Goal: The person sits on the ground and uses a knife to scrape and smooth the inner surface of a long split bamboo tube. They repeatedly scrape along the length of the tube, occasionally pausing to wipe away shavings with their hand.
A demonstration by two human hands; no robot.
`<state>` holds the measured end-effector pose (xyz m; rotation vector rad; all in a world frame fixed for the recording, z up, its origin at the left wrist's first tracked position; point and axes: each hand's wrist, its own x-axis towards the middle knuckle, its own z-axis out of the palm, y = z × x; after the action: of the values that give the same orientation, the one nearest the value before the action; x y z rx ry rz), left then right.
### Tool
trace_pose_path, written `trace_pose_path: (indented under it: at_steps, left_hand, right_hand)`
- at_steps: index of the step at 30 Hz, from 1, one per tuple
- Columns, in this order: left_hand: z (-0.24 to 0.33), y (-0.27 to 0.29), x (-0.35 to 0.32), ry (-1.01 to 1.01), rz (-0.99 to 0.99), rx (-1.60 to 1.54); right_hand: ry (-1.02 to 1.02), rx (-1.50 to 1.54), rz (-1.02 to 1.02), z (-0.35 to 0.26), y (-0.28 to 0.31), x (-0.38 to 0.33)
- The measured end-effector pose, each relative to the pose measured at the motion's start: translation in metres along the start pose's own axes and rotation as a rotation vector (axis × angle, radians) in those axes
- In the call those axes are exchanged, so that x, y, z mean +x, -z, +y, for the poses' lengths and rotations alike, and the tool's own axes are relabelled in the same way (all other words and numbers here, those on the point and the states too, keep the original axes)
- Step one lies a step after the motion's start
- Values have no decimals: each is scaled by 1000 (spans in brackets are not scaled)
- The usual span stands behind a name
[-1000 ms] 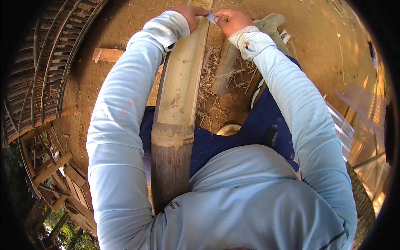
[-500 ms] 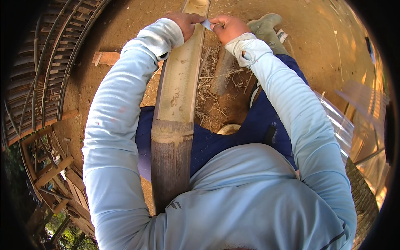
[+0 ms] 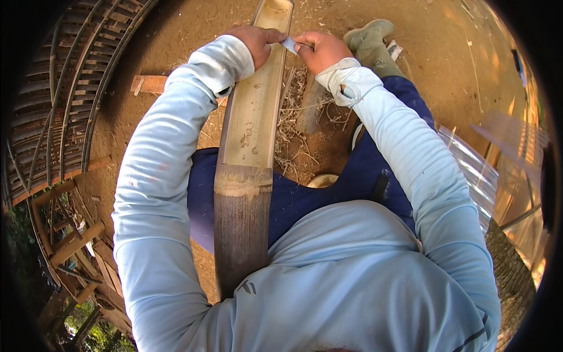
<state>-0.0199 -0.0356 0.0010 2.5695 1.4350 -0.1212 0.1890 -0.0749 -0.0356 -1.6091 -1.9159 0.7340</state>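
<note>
A long split bamboo trough (image 3: 251, 111) runs away from my body over my left thigh, its pale hollow facing up. Its near end is a dark, unsplit section past a node. Both hands pinch a small flat blade-like strip (image 3: 288, 44), bluish grey, lying across the trough's right edge. My left hand (image 3: 253, 44) grips the strip's left end over the hollow, fingers closed. Just outside the right edge, my right hand (image 3: 324, 50) holds the other end between thumb and fingers. Whether the strip has a sharp edge is too small to tell.
Fibrous shavings (image 3: 296, 138) litter the ground right of the trough, beside a short board (image 3: 311, 105). My right boot (image 3: 372, 47) rests farther out. A reddish block (image 3: 149, 84) lies to the left, near a slatted bamboo rack (image 3: 70, 88). Clear plastic sheeting (image 3: 469, 170) is on the right.
Both hands have slid a little toward my body along the trough's right edge, still gripping the strip. The trough has barely moved.
</note>
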Motion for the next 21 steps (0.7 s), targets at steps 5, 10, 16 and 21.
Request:
trace_pose_path:
  at_steps: [5,10,16,21]
  left_hand:
    - [11,9,-13,-14,-38,41]
    - [16,13,-21,-6,-63,56]
    - [21,21,-30,-60,-70,81]
    - [24,23,-33,-53,-111,76]
  right_hand:
    - [-27,35,-46,-12,7,-12]
    - [-45,18,-56,-16,10,-19]
    - [-36,18,-50,-19,11,-25]
    - [-24,35,-52,-17,11,-32]
